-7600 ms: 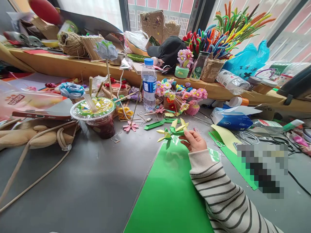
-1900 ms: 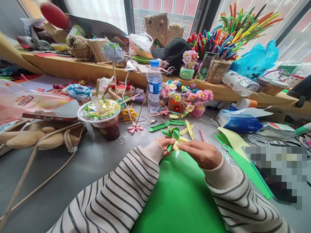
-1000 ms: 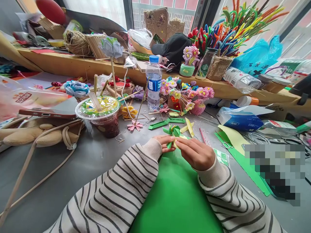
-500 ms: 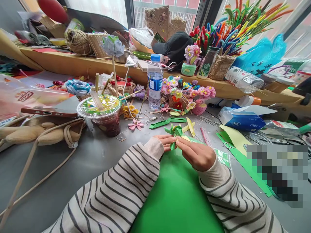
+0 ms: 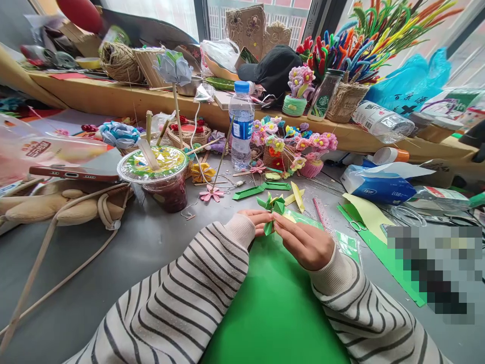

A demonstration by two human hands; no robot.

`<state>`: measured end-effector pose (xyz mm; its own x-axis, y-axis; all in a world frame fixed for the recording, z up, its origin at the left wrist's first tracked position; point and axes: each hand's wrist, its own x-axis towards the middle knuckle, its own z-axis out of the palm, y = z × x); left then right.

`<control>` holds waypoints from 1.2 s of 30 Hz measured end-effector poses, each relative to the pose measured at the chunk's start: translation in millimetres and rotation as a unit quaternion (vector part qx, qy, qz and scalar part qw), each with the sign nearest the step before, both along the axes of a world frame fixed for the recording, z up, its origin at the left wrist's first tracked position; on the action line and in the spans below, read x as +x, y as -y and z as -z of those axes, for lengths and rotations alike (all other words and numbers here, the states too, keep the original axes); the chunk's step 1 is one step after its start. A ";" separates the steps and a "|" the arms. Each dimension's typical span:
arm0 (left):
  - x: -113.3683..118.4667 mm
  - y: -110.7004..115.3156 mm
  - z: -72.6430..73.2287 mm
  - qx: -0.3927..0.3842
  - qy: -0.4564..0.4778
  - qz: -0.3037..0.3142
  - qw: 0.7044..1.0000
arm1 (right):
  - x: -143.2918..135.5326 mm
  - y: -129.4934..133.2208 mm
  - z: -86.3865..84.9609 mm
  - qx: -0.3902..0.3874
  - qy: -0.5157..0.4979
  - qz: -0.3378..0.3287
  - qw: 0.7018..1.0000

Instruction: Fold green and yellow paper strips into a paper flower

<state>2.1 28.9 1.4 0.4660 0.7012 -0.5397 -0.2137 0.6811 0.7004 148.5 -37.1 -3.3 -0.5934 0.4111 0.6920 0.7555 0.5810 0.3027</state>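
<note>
A folded green paper piece [image 5: 271,205], with pointed flaps and a bit of yellow, is pinched between both my hands in the middle of the view. My left hand [image 5: 258,220] grips it from the left, its fingers pressed together. From the right, my right hand [image 5: 303,240] closes thumb and fingers on the same piece; the fingertips of both hands meet and hide part of it. Below my hands lies a large green sheet [image 5: 276,308]. Folded green strips [image 5: 248,193] and crossed yellow strips [image 5: 296,197] rest just beyond my fingers.
To the left stand a lidded drink cup [image 5: 155,177] and a phone [image 5: 76,174]. A water bottle [image 5: 241,126] and crocheted flowers [image 5: 280,144] are behind my hands. On the right lie scissors [image 5: 356,226], green and yellow paper [image 5: 394,273], and a blue tissue pack [image 5: 379,184].
My right hand has shifted very slightly, and its fingers sit a little differently on the green paper piece. My left hand stays nearly still; both keep hold.
</note>
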 end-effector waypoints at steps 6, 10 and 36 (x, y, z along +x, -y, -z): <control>-1.6 -1.1 1.7 0.003 0.017 0.018 1.000 | -0.4 1.3 -2.7 -0.005 0.007 -0.010 1.000; -0.5 -0.1 -1.0 0.002 0.013 0.013 1.000 | 0.0 -0.2 -1.1 -0.009 -0.015 -0.016 1.000; 1.9 1.0 -10.5 0.034 -0.034 0.018 0.999 | 15.2 -9.9 14.0 -0.146 -0.141 -0.061 0.977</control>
<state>4.0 27.8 11.8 0.4555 0.7201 -0.5234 -0.1394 0.6384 0.7570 163.7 -27.3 -17.3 -0.4525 0.5536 0.6991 0.7048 0.7024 -0.1001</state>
